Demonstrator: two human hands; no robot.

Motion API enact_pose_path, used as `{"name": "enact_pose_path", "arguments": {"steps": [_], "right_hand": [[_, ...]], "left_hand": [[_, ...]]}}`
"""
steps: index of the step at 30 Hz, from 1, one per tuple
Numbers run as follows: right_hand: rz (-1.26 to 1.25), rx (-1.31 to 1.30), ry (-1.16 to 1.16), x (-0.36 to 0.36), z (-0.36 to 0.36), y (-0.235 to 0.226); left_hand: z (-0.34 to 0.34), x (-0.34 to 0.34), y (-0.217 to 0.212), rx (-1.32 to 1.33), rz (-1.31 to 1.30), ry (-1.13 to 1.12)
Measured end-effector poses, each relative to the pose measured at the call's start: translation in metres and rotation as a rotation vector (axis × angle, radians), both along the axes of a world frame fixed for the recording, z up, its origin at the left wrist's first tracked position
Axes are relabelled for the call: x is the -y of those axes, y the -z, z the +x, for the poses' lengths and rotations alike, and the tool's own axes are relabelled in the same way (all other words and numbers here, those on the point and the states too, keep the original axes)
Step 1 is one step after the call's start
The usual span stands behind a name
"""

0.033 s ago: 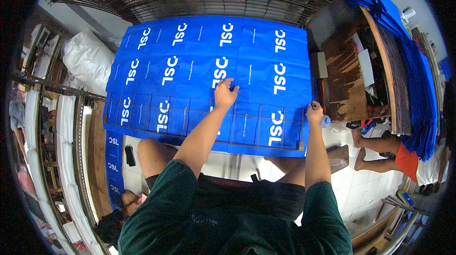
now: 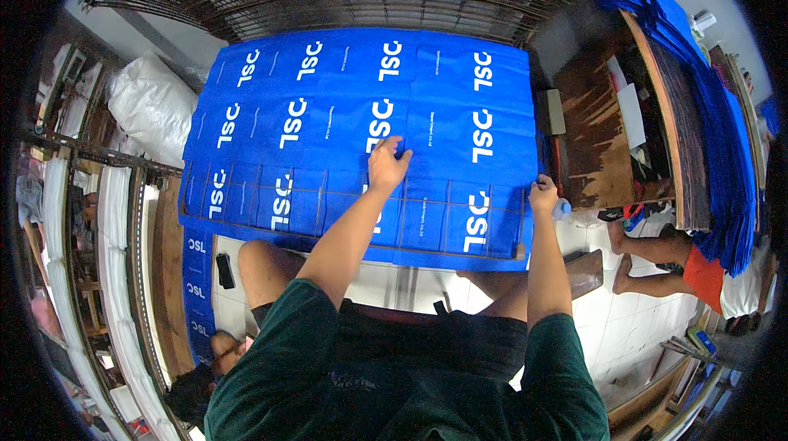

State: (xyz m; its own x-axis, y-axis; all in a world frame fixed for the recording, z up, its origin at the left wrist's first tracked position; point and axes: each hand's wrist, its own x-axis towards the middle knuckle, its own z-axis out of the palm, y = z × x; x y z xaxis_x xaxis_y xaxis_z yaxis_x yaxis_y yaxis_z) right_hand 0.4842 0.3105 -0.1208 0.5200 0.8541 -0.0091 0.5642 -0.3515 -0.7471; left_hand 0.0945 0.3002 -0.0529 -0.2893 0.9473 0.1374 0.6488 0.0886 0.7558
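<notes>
A broad blue fabric sheet (image 2: 451, 125) with rows of white print lies spread before me. Over its middle, right of centre, is my left hand (image 2: 387, 166), open, its thumb and fingers apart at the sheet's surface. My right hand (image 2: 543, 193) is closed at the right edge of the sheet, fingers pinched on the fabric there. Thin wires of a metal rack (image 2: 341, 194) cross the near part of the blue sheet, with a thicker bar along the front.
Stacked wire racks (image 2: 345, 2) rise over the far side. A white plastic bundle (image 2: 152, 104) stands at left; a dark phone-like object (image 2: 225, 271) lies on the floor. Right are a worn wooden board (image 2: 603, 137), hanging blue fabric (image 2: 726, 145) and another person's legs (image 2: 657, 256).
</notes>
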Motion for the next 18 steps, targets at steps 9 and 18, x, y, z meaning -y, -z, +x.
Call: {"name": "enact_pose_path", "arguments": {"steps": [9,18], "right_hand": [[-0.074,0.112,-0.003,0.008,-0.014,-0.031],[-0.007,0.278,-0.002,0.043,-0.017,-0.071]], "left_hand": [[-0.065,0.108,-0.049,0.021,-0.078,0.202],[-0.042,0.214,-0.131,0.117,-0.296,0.599]]}}
